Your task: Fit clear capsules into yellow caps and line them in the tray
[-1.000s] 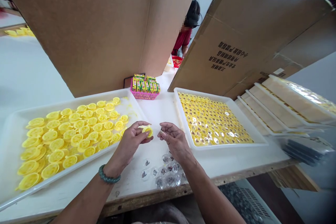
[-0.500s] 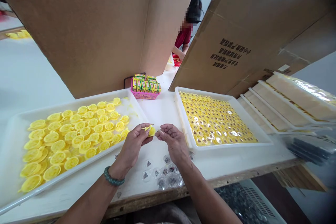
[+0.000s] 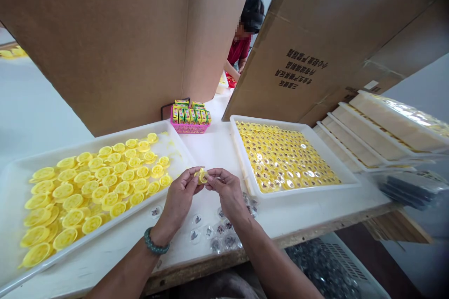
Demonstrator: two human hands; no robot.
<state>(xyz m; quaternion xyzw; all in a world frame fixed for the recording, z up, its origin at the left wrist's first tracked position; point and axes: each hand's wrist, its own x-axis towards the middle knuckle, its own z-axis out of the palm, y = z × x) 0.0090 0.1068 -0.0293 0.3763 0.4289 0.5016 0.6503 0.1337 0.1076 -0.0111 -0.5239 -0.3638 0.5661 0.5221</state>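
Observation:
Between my two hands, over the table, is a small round yellow plastic piece (image 3: 201, 177) with a tab. My left hand (image 3: 181, 196) pinches its left side between thumb and fingers; a green bead bracelet circles that wrist. The fingertips of my right hand (image 3: 227, 190) are closed on its right edge, and whether a clear disc is under them is hidden. Clear discs with dark printed figures (image 3: 215, 244) lie below my hands. To the left, a white tray (image 3: 182, 145) carries rows of yellow pieces (image 3: 100, 194). The right tray (image 3: 305, 191) contains yellow pieces with shiny printed tops.
A pink basket (image 3: 189, 128) of small green-yellow boxes stands behind the trays. Cardboard sheets (image 3: 140, 46) wall off the back, with a co-worker (image 3: 240, 49) visible through the gap. Stacked trays (image 3: 379, 126) lean at right. A crate (image 3: 336, 266) of clear parts sits below the table edge.
My right hand has moved left, and its fingertips now meet the yellow piece, which was apart from them before. The whole view has shifted slightly.

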